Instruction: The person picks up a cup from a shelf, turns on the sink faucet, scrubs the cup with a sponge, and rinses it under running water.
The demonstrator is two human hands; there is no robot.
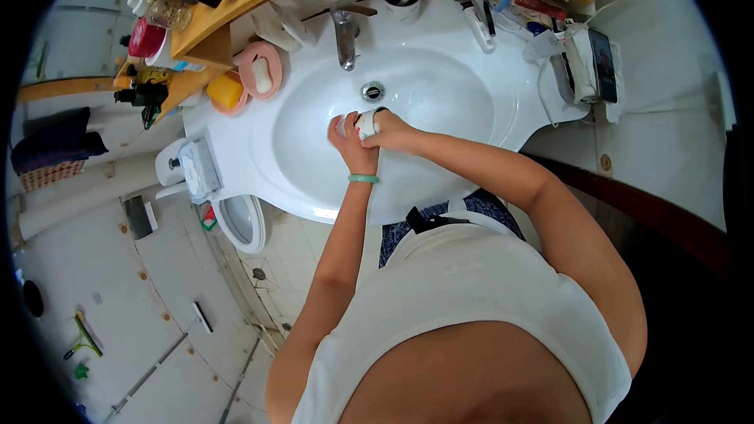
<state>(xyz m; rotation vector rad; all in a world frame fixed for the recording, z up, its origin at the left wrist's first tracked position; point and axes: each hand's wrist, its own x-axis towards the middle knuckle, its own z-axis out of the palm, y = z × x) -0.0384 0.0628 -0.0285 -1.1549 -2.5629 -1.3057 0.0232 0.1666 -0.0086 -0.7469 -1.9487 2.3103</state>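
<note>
Over the washbasin (314,153), my right hand (393,135) is closed round a small white cup (367,124) with red marks and a dark rim; it is tilted. My left hand (355,149), with a pale green bangle (364,178) at the wrist, is right beside the cup on its left. Its fingers are curled about something pale and blurred that I cannot make out. Whether the left fingers also touch the cup is hard to see. The metal drain (373,92) lies just beyond both hands, and the faucet (345,35) stands behind it.
A pink soap dish (271,93) holds white soap, with a yellow sponge (225,91) beside it. At the back stands a dark-mouthed tumbler (401,9) with a toothbrush. A phone (603,67) leans at the right. Bottles crowd the wooden shelf (206,20). A toilet (240,224) is at lower left.
</note>
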